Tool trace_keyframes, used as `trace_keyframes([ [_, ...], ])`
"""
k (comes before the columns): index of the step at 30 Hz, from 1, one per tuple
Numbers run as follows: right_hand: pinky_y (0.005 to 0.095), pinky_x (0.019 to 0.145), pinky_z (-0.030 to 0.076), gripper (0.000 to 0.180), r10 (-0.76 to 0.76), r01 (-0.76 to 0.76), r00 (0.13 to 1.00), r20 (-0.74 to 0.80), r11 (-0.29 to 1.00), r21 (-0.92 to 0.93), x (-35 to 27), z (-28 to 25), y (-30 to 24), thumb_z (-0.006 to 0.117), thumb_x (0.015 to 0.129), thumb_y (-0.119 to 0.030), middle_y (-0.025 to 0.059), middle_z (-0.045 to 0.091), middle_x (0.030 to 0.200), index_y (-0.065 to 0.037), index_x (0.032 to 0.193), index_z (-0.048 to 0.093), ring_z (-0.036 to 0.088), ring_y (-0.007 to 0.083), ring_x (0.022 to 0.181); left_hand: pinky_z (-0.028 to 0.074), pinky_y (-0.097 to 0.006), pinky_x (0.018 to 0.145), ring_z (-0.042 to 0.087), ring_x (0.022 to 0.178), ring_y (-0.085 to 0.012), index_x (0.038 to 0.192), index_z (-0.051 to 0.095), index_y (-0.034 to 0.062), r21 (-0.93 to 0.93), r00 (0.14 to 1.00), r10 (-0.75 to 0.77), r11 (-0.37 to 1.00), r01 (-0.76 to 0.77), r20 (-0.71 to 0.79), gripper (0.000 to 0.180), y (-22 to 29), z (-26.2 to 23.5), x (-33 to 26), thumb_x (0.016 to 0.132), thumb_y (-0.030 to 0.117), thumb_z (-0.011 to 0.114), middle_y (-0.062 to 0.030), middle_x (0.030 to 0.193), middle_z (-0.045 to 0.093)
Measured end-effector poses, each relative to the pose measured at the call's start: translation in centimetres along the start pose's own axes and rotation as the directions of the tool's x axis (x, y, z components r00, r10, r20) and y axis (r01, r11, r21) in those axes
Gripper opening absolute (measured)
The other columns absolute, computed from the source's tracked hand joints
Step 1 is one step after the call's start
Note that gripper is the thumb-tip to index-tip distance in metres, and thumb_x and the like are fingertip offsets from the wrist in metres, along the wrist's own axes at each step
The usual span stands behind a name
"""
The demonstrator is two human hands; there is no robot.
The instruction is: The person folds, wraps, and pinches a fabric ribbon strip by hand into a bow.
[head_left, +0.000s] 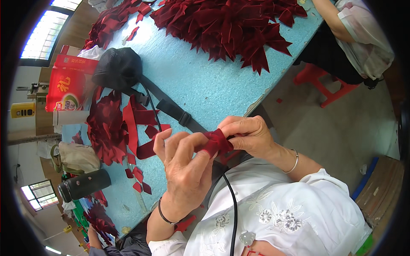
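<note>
Between my two hands, over the table's near edge, is a dark red velvet ribbon bow [217,142]. My left hand [181,160] pinches its left side between thumb and fingers, with the other fingers bent above. On the opposite side, the thumb and fingertips of my right hand [248,134] grip the ribbon close to its middle. My fingers cover part of the knot. Just left of my hands lie a long red ribbon strip [131,128] and small cut ribbon scraps [137,174]. A heap of similar red bows [107,132] is beyond them.
A large pile of red bows [222,30] covers the far part of the blue table [192,87]. A black bag [117,68] with a strap, a red package [68,79] and a dark bottle [87,184] stand leftward. Another person's arm [335,17] and a red stool [326,85] are far right.
</note>
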State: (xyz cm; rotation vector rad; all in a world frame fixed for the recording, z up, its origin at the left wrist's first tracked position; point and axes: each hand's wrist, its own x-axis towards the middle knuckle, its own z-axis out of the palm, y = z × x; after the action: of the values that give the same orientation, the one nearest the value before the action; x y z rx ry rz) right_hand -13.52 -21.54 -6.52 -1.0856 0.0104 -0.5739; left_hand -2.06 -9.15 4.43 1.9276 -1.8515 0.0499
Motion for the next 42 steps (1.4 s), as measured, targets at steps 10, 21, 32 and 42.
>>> trace_keyframes([
  [10,0.0260,0.069,0.049,0.018,-0.097,0.094,0.995,-0.027,0.992,-0.080,0.0,0.3,0.4,0.072,0.076,-0.002,0.0114,0.064,0.092,0.001,0.094,0.069,0.059,0.0156,0.081,0.034,-0.045,0.088,0.055,0.077,-0.0228,0.069,0.057,0.0027,0.007,0.999,-0.029,1.000,0.029,-0.035,0.019,-0.6,0.8,-0.4,0.057,-0.002,0.071,-0.0061,0.082,0.061],
  [21,0.0201,0.060,0.045,0.013,-0.160,0.123,0.981,-0.107,0.949,-0.291,-0.2,0.5,0.0,0.068,0.076,0.004,0.0045,0.062,0.089,-0.002,0.087,0.066,0.055,0.0077,0.071,0.037,-0.047,0.091,0.056,0.078,-0.0260,0.073,0.055,-0.0008,0.078,0.994,-0.095,0.992,0.099,-0.050,0.019,0.4,1.4,-0.1,0.062,-0.002,0.070,-0.0099,0.089,0.064],
  [32,0.0189,0.055,0.039,0.013,-0.141,0.107,0.986,-0.091,0.945,-0.309,0.2,0.8,0.2,0.065,0.073,0.006,0.0017,0.060,0.084,-0.002,0.083,0.063,0.049,0.0045,0.066,0.040,-0.048,0.098,0.062,0.087,-0.0246,0.081,0.060,0.0001,-0.341,0.964,-0.232,0.923,0.176,-0.130,0.023,-0.5,1.7,-1.7,0.065,-0.005,0.075,-0.0115,0.095,0.065],
  [42,0.0201,0.064,0.044,0.012,-0.098,0.072,0.990,-0.099,0.967,-0.242,0.2,1.1,0.1,0.064,0.073,0.006,0.0054,0.061,0.087,0.001,0.084,0.062,0.055,0.0080,0.076,0.037,-0.047,0.098,0.064,0.075,-0.0199,0.084,0.063,0.0024,-0.313,0.962,-0.216,0.937,0.157,-0.164,0.021,-1.1,1.6,-2.0,0.068,-0.009,0.070,-0.0079,0.086,0.066],
])
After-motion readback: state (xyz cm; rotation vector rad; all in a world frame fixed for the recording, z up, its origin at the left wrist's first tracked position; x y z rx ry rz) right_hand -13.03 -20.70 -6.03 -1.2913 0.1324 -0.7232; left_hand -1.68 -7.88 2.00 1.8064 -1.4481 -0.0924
